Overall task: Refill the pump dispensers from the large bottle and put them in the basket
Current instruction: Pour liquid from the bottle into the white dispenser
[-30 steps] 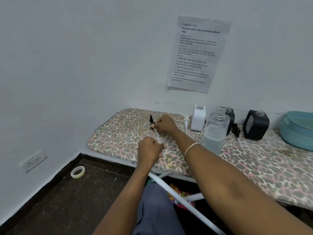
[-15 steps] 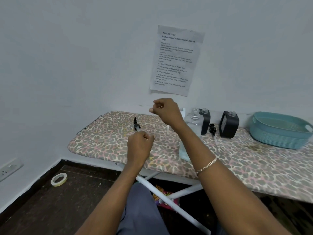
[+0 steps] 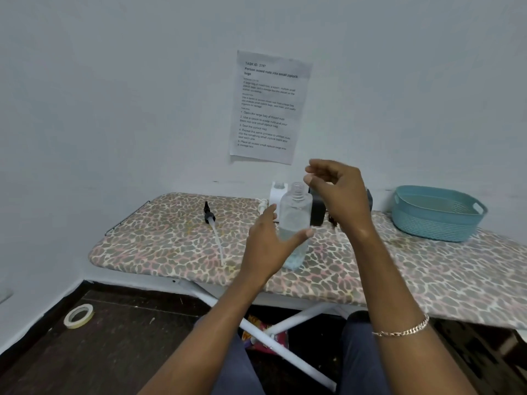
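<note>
Between the hands stands the clear plastic bottle (image 3: 295, 213) with its threaded neck, the left hand (image 3: 265, 246) spread open around its sides, contact unclear, the right hand (image 3: 339, 195) loosely curled, empty, above it, the woven-look teal basket (image 3: 436, 223) beyond.

Pale grey walls (image 3: 114, 81) meet in corner, centre-left. Printed sheet (image 3: 269, 106) upper centre. Leopard-print ironing board (image 3: 427, 275) across middle. Dark floor (image 3: 114, 357), tape roll (image 3: 78, 315) lower left.

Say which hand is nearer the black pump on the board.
Left. The left hand is right of the pump; the right hand is farther right, above the clear bottle.
</note>
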